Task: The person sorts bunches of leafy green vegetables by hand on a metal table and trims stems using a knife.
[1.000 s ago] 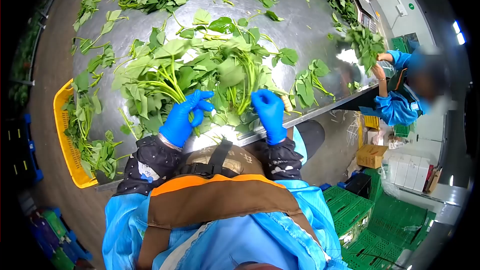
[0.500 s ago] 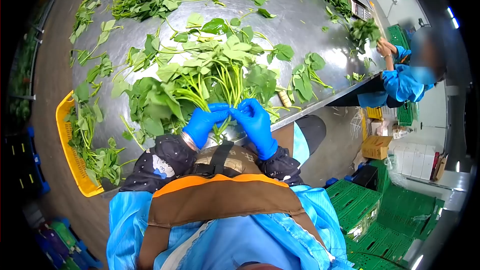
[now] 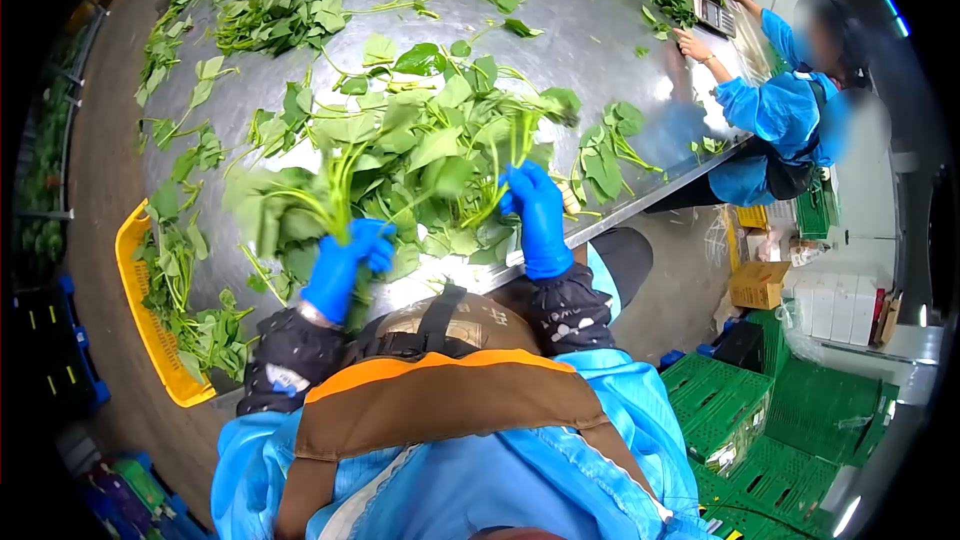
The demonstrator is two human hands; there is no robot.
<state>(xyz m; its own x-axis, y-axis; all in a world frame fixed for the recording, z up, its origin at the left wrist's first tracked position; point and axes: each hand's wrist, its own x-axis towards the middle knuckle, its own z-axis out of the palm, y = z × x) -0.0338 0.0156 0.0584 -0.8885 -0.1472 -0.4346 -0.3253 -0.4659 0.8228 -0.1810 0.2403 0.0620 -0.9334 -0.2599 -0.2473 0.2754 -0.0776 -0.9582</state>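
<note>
In my blue-gloved left hand (image 3: 345, 265) is a bunch of leafy green stems (image 3: 338, 185), gripped low with the leaves upward and blurred by motion. My right hand (image 3: 537, 210), gloved too, is closed around a smaller bunch of green stems (image 3: 520, 140). The two hands are well apart over the table's near edge. Between and beyond them lies a loose pile of leafy greens (image 3: 440, 145). A small light-coloured roll (image 3: 570, 200) sits beside my right hand, partly hidden.
A yellow crate (image 3: 150, 315) with greens is at left. More greens (image 3: 285, 0) cover the far side of the metal table (image 3: 480, 65). A co-worker (image 3: 785, 105) reaches toward a scale (image 3: 712, 12) at right. Green crates (image 3: 715, 395) and a cardboard box (image 3: 757, 283) stand below.
My hands have moved apart from close together, each with a bunch of stems, left hand lower left, right hand to the right. The co-worker's bunch has left their hands, now near the scale.
</note>
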